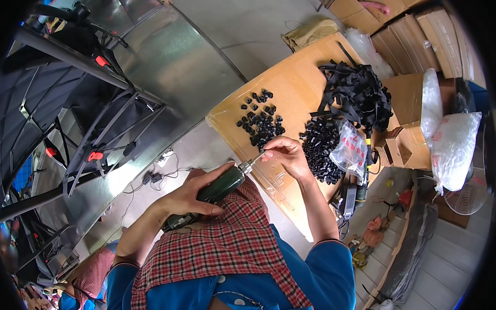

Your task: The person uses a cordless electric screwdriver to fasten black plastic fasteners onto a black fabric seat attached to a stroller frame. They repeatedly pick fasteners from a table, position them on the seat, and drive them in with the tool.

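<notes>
My left hand point(178, 200) is wrapped round the dark green body of an electric screwdriver point(223, 187), held slantwise in front of my apron. Its silver chuck and thin bit point(254, 159) point up and to the right. At the bit's tip my right hand point(290, 158) has thumb and forefinger pinched together. What lies between those fingertips is too small to make out. Just beyond, small black plastic parts point(262, 127) are spread on the cardboard-covered table point(278, 77). A denser heap of small black pieces point(319, 152) is right of my right hand.
Black straps point(360, 93) pile up at the table's far right, beside a clear plastic bag point(349, 149). Cardboard boxes point(406, 147) and white bags point(455, 150) stand on the right. A metal bench point(173, 54) holds black framed items point(77, 117) on the left. Another person point(86, 286) is at lower left.
</notes>
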